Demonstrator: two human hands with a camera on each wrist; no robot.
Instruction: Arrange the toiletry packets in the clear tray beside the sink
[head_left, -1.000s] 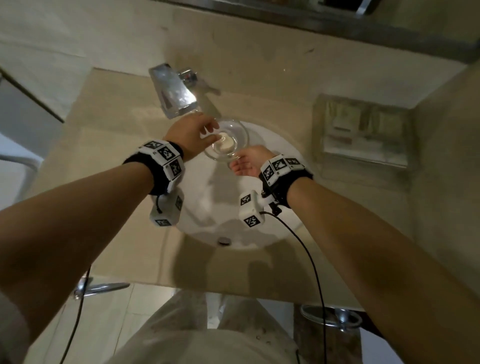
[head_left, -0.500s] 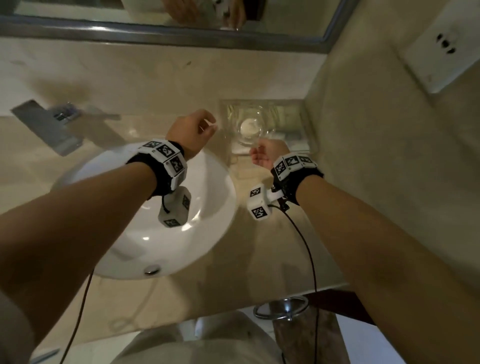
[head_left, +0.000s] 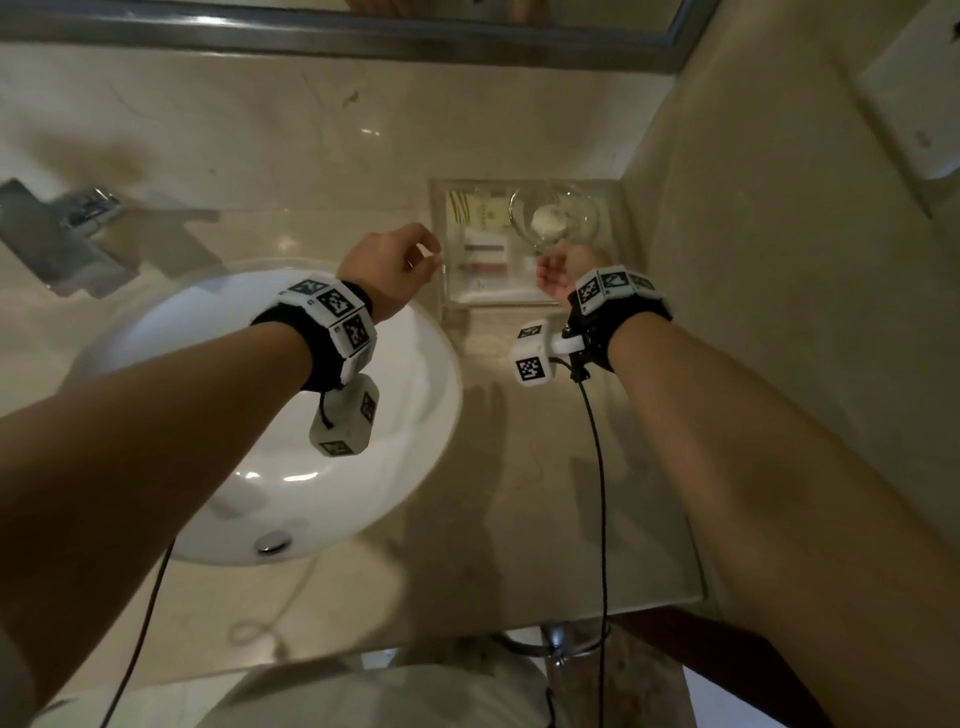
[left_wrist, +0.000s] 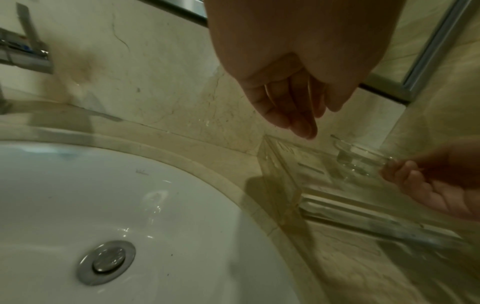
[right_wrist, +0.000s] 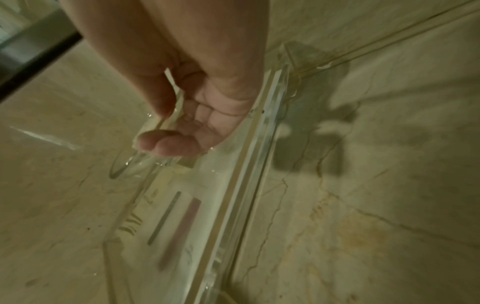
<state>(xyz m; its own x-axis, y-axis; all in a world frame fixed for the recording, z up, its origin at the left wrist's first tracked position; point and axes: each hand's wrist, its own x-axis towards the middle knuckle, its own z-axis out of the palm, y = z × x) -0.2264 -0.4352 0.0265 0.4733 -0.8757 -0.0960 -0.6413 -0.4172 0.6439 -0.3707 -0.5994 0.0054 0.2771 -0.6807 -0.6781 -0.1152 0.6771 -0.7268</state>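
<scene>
The toiletry packets (head_left: 485, 244) lie flat in the clear tray (head_left: 493, 301), which sits on the counter (head_left: 545, 493) in the corner, just to the right of the white sink (head_left: 270, 415). A second ago a glass dish (head_left: 553, 218) with a small white soap (head_left: 549, 217) in it was over the sink, and both my hands were on it. Now the dish is over the right part of the tray, above the packets. I cannot tell if it is resting down yet. My right hand (head_left: 558, 270) pinches its near rim, thumb on top and fingers (right_wrist: 166, 144) curled under the glass. My left hand (head_left: 387, 267) has let go. It hangs just left of the tray with its fingers (left_wrist: 298, 121) loose and a little bent, and it holds nothing. I think this means the dish has found its place, so the packets come next. They look a bit mixed, one with red stripes near the front and a pale one behind. My free left hand is close enough to start lining them up. The dish is smooth glass, so I should set it down softly before I let go.
</scene>
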